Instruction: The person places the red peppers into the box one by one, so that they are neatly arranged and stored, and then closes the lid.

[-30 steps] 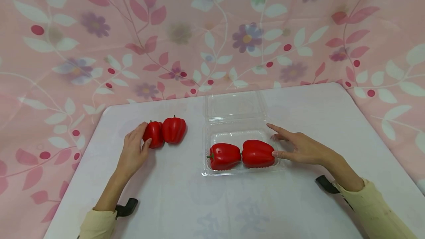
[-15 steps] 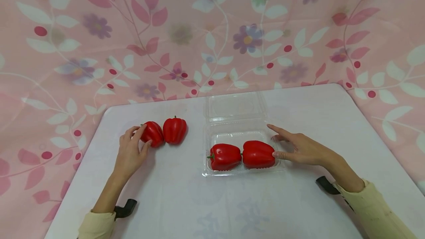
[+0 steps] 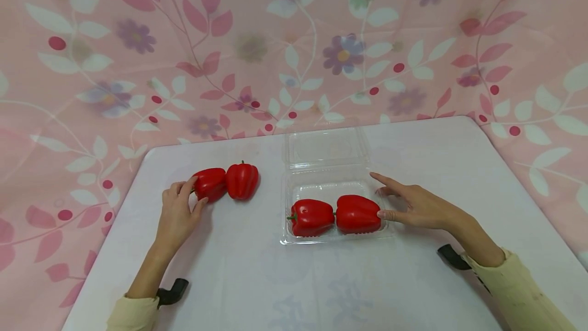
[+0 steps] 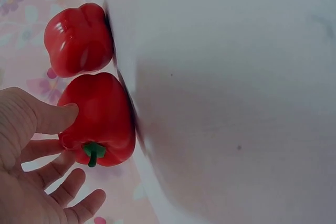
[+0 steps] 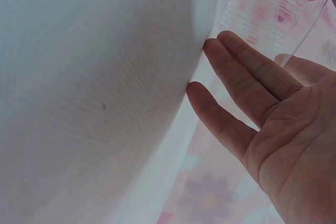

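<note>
On the left of the table in the head view, my left hand (image 3: 174, 216) pinches a red bell pepper (image 3: 212, 184) between thumb and index finger. Its green stem (image 4: 93, 153) points toward my palm in the left wrist view, where the other fingers spread off the fruit. A second red bell pepper (image 3: 242, 181) stands against its far end, stem up. Two more red bell peppers, one on the left (image 3: 312, 217) and one on the right (image 3: 357, 214), lie end to end in a clear plastic clamshell box (image 3: 317, 188). My right hand (image 3: 415, 206) is at the box's right side, fingers extended, thumb at the right pepper.
The box's clear lid (image 3: 327, 147) lies folded back behind it. A white cloth covers the table (image 3: 257, 280), and a pink floral curtain (image 3: 257, 40) hangs behind. Black wrist mounts (image 3: 172, 291) stick out from both sleeves.
My left hand has turned the pepper from upright onto its side, its stem swinging left toward the palm. The hand has shifted slightly left. My right hand and the box stay put.
</note>
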Available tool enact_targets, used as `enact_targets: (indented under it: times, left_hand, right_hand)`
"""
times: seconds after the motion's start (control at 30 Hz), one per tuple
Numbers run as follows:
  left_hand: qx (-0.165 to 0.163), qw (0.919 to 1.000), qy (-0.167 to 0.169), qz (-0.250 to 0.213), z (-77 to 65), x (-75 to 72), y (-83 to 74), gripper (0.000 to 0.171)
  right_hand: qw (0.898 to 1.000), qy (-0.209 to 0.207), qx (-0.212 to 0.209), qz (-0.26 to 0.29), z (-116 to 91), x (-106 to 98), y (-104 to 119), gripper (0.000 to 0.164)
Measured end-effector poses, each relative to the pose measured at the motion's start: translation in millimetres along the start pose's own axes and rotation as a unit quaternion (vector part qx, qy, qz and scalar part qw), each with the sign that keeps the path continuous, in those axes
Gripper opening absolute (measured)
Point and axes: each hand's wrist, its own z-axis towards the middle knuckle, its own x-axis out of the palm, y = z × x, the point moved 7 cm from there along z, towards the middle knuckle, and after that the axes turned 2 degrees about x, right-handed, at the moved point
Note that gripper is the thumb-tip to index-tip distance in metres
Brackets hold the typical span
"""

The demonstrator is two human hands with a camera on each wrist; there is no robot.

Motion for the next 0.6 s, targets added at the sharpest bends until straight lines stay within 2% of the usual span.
enact_targets:
  times: [0.27,0.6]
  left_hand:
    - [0.003,0.9997,-0.025,-0.003,2.8,-1.7,0.9,0.061]
    - [-0.002,0.9993,0.001,-0.038,7.7,1.1,4.0,0.062]
  right_hand:
    - [1.000,-0.002,-0.001,-0.002,0.2,-0.1,-0.1,0.085]
    - [1.000,-0.005,-0.004,-0.005,0.1,-0.1,-0.3,0.085]
